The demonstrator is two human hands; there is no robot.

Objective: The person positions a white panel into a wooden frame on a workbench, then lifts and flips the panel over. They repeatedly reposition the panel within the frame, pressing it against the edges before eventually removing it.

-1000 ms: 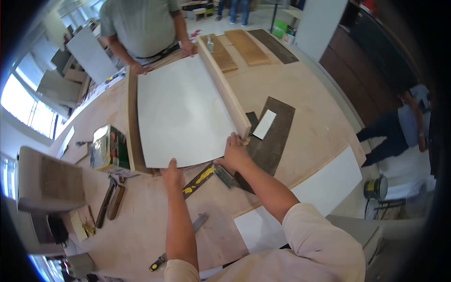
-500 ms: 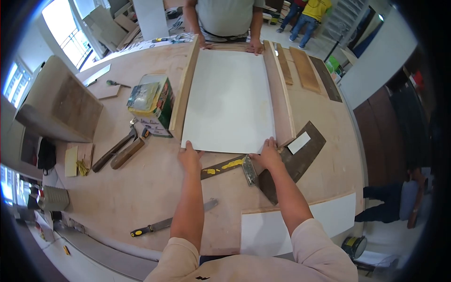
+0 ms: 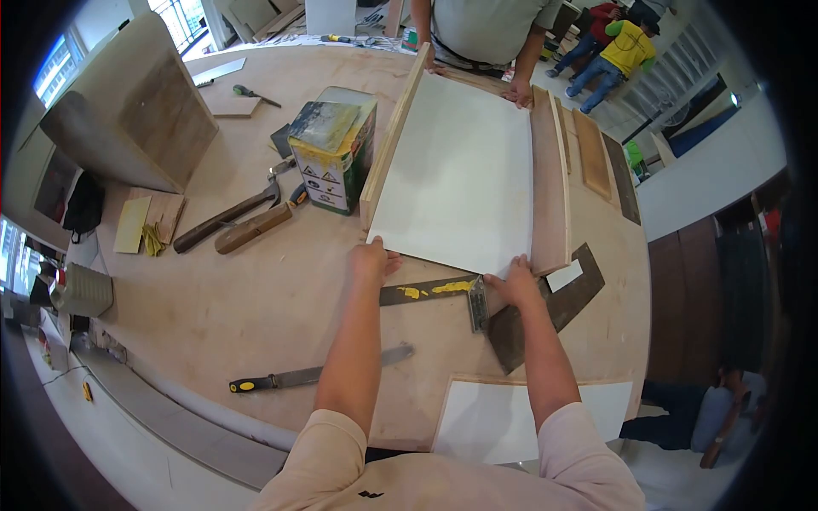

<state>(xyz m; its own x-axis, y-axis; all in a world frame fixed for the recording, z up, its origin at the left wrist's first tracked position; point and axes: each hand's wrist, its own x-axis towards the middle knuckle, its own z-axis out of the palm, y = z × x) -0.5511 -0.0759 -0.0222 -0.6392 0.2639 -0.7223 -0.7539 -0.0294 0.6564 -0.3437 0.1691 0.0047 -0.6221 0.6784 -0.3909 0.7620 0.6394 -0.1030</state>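
Note:
A white panel [image 3: 464, 175] lies between two upright wooden side boards, the left one [image 3: 394, 140] and the right one [image 3: 551, 183]. At the panel's near left corner, my left hand [image 3: 372, 260] grips the edge. My right hand [image 3: 516, 283] holds the near right corner. Just below the near edge lies a metal square [image 3: 430, 291] with yellow smears, its thick end close to my right hand. A dark saw blade [image 3: 554, 311] lies under and beyond my right wrist. Across the table, a co-worker's two hands are at the panel's far end.
A paint-smeared tin [image 3: 332, 149] stands left of the boards, with a hammer [image 3: 230, 217] and a wooden-handled tool [image 3: 254, 228] beside it. A yellow-black handled knife [image 3: 277, 381] lies near my left forearm. A white board [image 3: 486, 417] is at the near edge; a wooden box [image 3: 141, 111] stands far left.
The view has turned, so the table's things appear shifted and tilted. Both my hands remain on the panel's near corners, and the co-worker's hands remain at its far end.

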